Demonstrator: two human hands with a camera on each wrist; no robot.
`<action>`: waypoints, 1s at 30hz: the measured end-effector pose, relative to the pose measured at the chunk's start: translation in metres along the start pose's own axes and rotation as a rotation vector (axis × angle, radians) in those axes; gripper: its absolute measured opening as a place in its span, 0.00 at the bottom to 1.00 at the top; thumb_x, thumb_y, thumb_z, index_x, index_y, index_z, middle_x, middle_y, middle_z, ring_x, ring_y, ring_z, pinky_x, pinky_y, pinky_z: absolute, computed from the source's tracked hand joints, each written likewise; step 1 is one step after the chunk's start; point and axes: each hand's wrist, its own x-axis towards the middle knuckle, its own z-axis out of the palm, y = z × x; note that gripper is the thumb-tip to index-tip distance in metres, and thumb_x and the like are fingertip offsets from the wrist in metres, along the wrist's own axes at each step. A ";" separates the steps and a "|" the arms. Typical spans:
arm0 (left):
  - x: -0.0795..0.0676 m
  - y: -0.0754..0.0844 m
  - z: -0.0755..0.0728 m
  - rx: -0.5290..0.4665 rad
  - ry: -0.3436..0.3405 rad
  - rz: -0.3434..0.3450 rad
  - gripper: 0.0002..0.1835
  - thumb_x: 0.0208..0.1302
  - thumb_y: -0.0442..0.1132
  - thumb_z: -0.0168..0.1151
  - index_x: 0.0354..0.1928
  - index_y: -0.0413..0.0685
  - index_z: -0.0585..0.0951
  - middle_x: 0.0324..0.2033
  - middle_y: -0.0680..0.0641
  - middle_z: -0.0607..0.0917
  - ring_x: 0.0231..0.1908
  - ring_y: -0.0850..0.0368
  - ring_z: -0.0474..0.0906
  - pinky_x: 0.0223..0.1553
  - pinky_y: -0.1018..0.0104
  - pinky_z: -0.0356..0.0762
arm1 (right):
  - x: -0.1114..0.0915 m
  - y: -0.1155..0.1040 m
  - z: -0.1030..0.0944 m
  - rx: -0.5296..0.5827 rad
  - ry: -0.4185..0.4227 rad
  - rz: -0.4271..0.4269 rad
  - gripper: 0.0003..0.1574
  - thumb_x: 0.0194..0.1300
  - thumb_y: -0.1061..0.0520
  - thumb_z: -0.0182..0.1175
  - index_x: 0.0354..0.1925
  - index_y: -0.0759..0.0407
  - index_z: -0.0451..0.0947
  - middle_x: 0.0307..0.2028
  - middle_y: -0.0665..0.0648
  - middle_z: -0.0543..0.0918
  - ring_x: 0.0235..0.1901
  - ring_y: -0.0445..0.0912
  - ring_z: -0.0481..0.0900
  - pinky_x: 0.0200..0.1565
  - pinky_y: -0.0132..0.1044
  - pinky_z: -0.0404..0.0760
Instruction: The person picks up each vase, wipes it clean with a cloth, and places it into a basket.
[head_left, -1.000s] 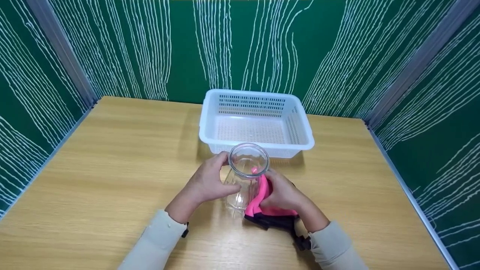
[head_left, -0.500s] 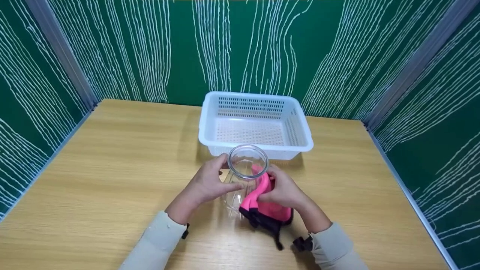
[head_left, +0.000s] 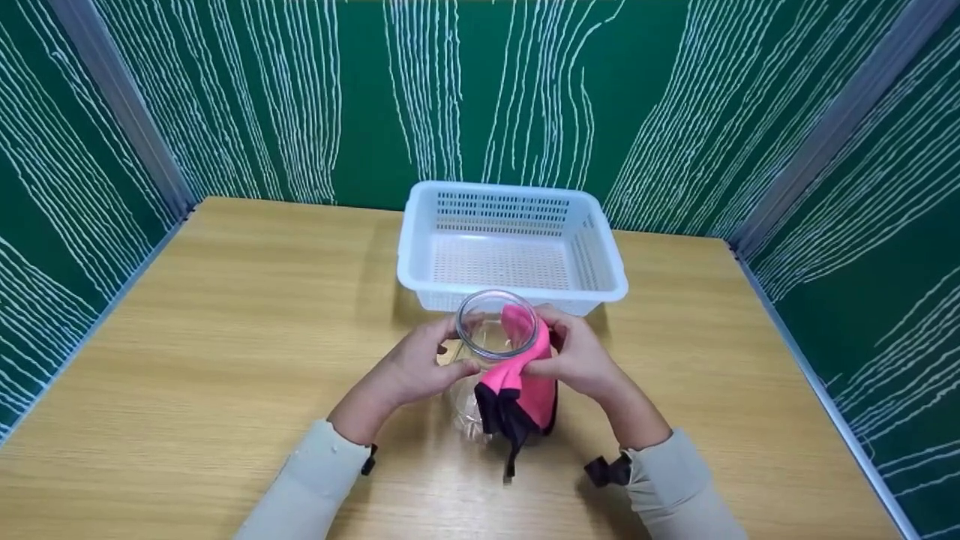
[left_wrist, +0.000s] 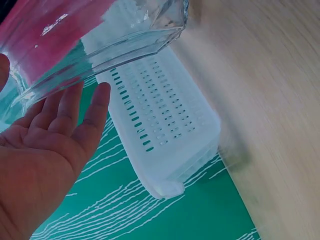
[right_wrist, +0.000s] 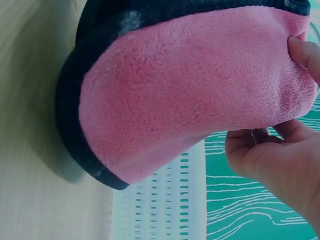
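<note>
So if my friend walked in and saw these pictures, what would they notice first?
Probably the bright pink cloth with black edging, pinched in the right hand beside a clear glass jar. The left hand holds the jar's other side, and behind them sits a white perforated plastic basket, near a white-streaked green wall.

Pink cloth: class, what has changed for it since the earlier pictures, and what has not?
The right hand has lifted the pink cloth toward the top of the glass jar; its black edging has swung leftward and now hangs down. Nothing was released. The left hand still holds the jar, and the white slotted basket stays put.
</note>
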 end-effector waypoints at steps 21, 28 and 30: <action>0.001 0.003 -0.002 0.027 -0.017 -0.046 0.30 0.60 0.45 0.66 0.64 0.54 0.71 0.59 0.50 0.79 0.60 0.50 0.74 0.59 0.53 0.77 | -0.001 0.025 0.001 -0.293 -0.193 0.103 0.57 0.32 0.69 0.75 0.64 0.55 0.66 0.56 0.55 0.79 0.52 0.45 0.75 0.57 0.42 0.77; -0.001 0.001 0.002 -0.017 -0.003 -0.028 0.32 0.60 0.42 0.66 0.67 0.55 0.69 0.57 0.44 0.69 0.60 0.48 0.71 0.61 0.52 0.75 | -0.007 0.042 0.005 -0.379 -0.215 0.100 0.52 0.32 0.65 0.78 0.59 0.57 0.70 0.49 0.55 0.80 0.44 0.44 0.76 0.48 0.35 0.80; -0.002 0.001 0.002 -0.005 0.000 -0.024 0.32 0.61 0.42 0.66 0.67 0.56 0.69 0.54 0.44 0.68 0.58 0.47 0.71 0.60 0.52 0.75 | -0.009 0.045 0.006 -0.380 -0.218 0.101 0.50 0.32 0.64 0.78 0.57 0.56 0.71 0.48 0.56 0.80 0.43 0.43 0.76 0.46 0.32 0.80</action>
